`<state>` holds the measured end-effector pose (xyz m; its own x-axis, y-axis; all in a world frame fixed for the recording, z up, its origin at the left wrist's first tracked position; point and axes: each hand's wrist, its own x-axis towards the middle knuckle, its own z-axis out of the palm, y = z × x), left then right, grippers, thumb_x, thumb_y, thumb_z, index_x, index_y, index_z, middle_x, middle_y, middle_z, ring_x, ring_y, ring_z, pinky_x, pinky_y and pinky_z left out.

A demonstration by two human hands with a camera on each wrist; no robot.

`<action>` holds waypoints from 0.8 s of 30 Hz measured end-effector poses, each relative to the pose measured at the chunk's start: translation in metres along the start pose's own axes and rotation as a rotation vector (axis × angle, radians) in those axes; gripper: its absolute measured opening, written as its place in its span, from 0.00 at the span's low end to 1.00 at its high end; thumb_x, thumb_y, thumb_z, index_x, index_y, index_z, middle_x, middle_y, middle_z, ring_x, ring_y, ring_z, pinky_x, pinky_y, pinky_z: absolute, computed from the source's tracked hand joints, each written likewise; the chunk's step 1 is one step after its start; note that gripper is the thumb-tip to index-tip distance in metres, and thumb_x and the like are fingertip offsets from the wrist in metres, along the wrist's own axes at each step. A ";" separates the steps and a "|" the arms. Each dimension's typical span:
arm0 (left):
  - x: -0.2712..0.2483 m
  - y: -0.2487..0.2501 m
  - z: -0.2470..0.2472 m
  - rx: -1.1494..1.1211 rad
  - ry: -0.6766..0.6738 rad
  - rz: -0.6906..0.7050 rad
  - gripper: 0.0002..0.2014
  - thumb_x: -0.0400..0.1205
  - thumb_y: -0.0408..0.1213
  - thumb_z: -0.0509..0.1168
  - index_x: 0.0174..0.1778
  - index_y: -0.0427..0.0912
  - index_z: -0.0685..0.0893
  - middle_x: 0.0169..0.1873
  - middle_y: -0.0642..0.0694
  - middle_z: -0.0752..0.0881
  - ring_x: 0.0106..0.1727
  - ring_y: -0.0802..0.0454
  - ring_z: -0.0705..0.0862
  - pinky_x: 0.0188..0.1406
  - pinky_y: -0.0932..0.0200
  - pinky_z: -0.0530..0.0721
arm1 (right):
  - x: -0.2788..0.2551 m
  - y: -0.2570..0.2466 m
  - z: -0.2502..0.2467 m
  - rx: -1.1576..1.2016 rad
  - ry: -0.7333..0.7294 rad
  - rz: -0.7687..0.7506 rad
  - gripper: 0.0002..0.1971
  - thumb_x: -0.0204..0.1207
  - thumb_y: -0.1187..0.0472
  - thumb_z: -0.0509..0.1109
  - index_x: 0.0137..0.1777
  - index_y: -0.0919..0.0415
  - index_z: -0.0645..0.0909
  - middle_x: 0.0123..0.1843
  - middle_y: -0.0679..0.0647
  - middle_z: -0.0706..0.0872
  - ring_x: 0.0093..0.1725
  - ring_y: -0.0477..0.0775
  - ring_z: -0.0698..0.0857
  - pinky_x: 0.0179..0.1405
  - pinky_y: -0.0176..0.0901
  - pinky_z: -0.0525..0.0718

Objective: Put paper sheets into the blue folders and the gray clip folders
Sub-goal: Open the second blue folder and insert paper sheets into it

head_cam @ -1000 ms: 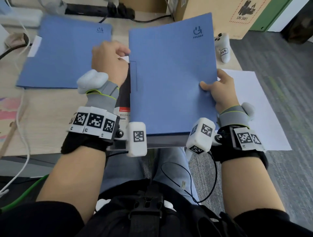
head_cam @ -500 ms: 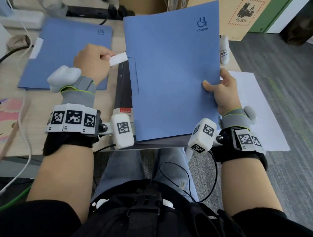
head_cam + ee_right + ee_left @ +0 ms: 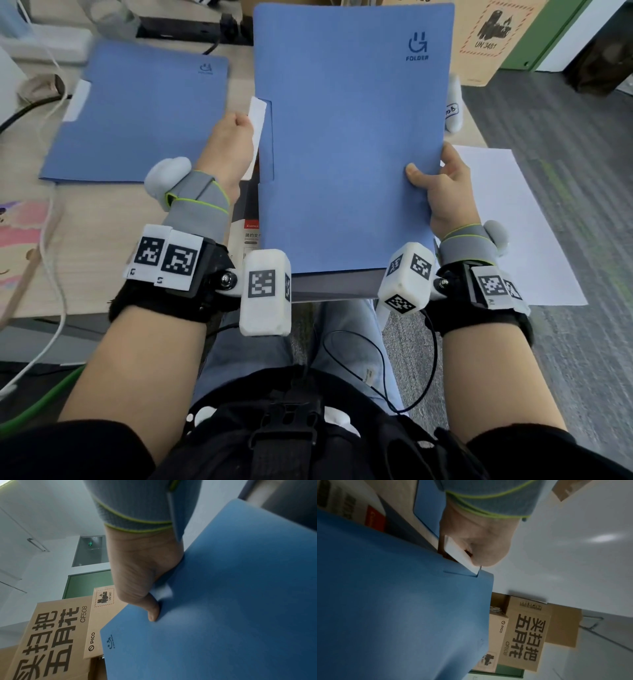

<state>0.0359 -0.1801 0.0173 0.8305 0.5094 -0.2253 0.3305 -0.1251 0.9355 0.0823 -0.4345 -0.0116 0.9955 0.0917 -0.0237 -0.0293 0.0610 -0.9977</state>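
A blue folder (image 3: 349,137) is lifted off the desk and tilted up in front of me. My right hand (image 3: 442,185) grips its right edge, thumb on the cover, also seen in the right wrist view as the hand (image 3: 145,577) on the folder (image 3: 231,601). My left hand (image 3: 229,144) pinches a white label strip (image 3: 256,126) at the folder's left edge slot; in the left wrist view the strip (image 3: 460,554) meets the slot in the folder (image 3: 402,601). A second blue folder (image 3: 137,113) lies flat on the desk to the left. A gray clip folder (image 3: 246,219) lies under the lifted one.
A white paper sheet (image 3: 513,222) overhangs the desk's right edge. Cardboard boxes (image 3: 486,37) stand at the back right, cables (image 3: 51,205) and a power strip at the back left. A small white object (image 3: 454,106) sits behind the lifted folder.
The blue folder rose and tilted up toward me. My left hand swung out left with the white strip, then came back to the folder's left edge slot.
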 end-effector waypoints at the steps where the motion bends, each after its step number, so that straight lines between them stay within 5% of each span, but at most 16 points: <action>1: -0.001 -0.001 0.002 -0.011 -0.035 0.003 0.18 0.86 0.45 0.44 0.61 0.44 0.76 0.54 0.53 0.77 0.57 0.51 0.74 0.58 0.58 0.75 | -0.001 0.000 0.001 0.004 -0.001 0.000 0.18 0.74 0.78 0.66 0.59 0.57 0.79 0.49 0.48 0.90 0.48 0.51 0.90 0.48 0.44 0.88; 3: -0.004 -0.001 0.004 -0.017 -0.080 -0.011 0.28 0.85 0.56 0.41 0.79 0.46 0.63 0.75 0.52 0.70 0.75 0.51 0.70 0.76 0.50 0.68 | -0.001 -0.001 0.002 0.001 -0.007 -0.002 0.18 0.74 0.78 0.66 0.60 0.58 0.78 0.52 0.51 0.89 0.50 0.53 0.89 0.50 0.45 0.88; 5: -0.006 -0.003 0.005 -0.066 -0.103 -0.037 0.33 0.83 0.61 0.40 0.82 0.46 0.56 0.80 0.52 0.64 0.80 0.52 0.65 0.80 0.47 0.65 | -0.002 0.001 0.003 -0.005 -0.012 0.001 0.19 0.74 0.78 0.66 0.61 0.59 0.78 0.55 0.54 0.88 0.51 0.54 0.89 0.51 0.46 0.88; 11: -0.010 -0.002 0.006 -0.159 -0.111 -0.048 0.38 0.79 0.66 0.43 0.81 0.47 0.58 0.77 0.55 0.68 0.77 0.54 0.70 0.76 0.49 0.72 | -0.003 -0.001 0.009 -0.011 0.008 -0.006 0.19 0.74 0.78 0.65 0.59 0.57 0.78 0.52 0.50 0.89 0.48 0.50 0.90 0.48 0.42 0.87; 17: -0.008 -0.003 0.007 -0.141 -0.087 -0.005 0.21 0.85 0.58 0.44 0.66 0.50 0.70 0.56 0.53 0.76 0.60 0.54 0.77 0.72 0.46 0.76 | -0.002 0.001 0.018 0.006 0.021 0.015 0.18 0.73 0.78 0.66 0.59 0.59 0.79 0.51 0.50 0.89 0.44 0.48 0.90 0.43 0.40 0.87; 20: -0.004 -0.008 -0.005 -0.186 -0.112 0.021 0.26 0.85 0.55 0.46 0.73 0.45 0.70 0.68 0.50 0.78 0.69 0.52 0.78 0.72 0.45 0.77 | 0.000 0.000 0.022 0.012 0.039 0.041 0.17 0.73 0.78 0.67 0.56 0.60 0.80 0.48 0.51 0.90 0.41 0.48 0.90 0.39 0.40 0.87; 22: 0.000 -0.014 -0.014 -0.154 -0.098 0.015 0.26 0.86 0.53 0.45 0.71 0.42 0.74 0.65 0.48 0.82 0.66 0.50 0.81 0.61 0.53 0.82 | 0.002 -0.001 0.030 0.026 0.046 0.056 0.16 0.72 0.78 0.67 0.55 0.59 0.80 0.48 0.52 0.89 0.39 0.48 0.90 0.38 0.40 0.87; 24: 0.003 -0.020 -0.021 -0.140 -0.074 -0.020 0.23 0.87 0.52 0.45 0.57 0.41 0.81 0.47 0.50 0.85 0.50 0.50 0.84 0.37 0.63 0.81 | 0.004 -0.005 0.040 0.041 0.050 0.057 0.15 0.73 0.78 0.66 0.54 0.60 0.80 0.48 0.53 0.89 0.38 0.47 0.89 0.37 0.38 0.86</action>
<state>0.0228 -0.1583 0.0034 0.8569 0.4455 -0.2593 0.2862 0.0072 0.9581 0.0825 -0.3948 -0.0045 0.9953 0.0461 -0.0850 -0.0892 0.0977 -0.9912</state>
